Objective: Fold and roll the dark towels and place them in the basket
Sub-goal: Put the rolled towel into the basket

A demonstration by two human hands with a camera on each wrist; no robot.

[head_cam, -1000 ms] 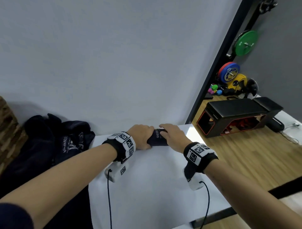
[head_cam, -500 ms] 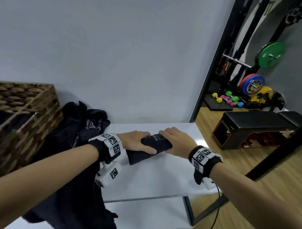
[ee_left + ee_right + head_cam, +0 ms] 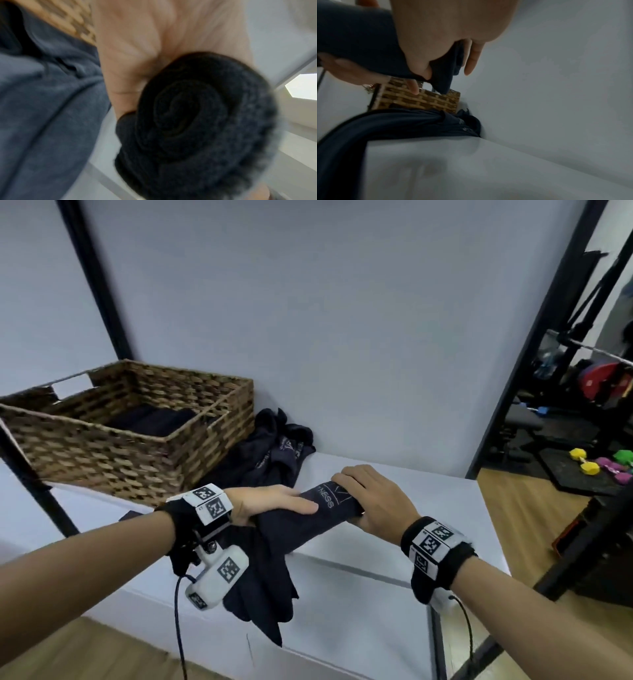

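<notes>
A rolled dark towel [image 3: 308, 518] with white lettering is held between both hands above the white table [image 3: 428, 508]. My left hand [image 3: 270, 503] grips its left end; the left wrist view shows the roll's spiral end [image 3: 197, 121] against the palm. My right hand [image 3: 373, 501] wraps over the right end, and its fingers [image 3: 471, 56] curl round the dark cloth [image 3: 359, 33]. The woven basket [image 3: 137, 460] stands at the left against the wall and holds dark towels [image 3: 150, 421]. Loose dark towels [image 3: 274, 453] lie piled between the basket and my hands.
Dark cloth [image 3: 267, 587] hangs over the table's front edge below my left hand. A black upright post [image 3: 92, 275] rises behind the basket. To the right the table ends at a wooden floor [image 3: 513, 501] with coloured dumbbells [image 3: 589, 463] and gym gear.
Both hands have lifted the roll off the table and carried it left towards the basket. The head view has swung left, so the whole basket now shows.
</notes>
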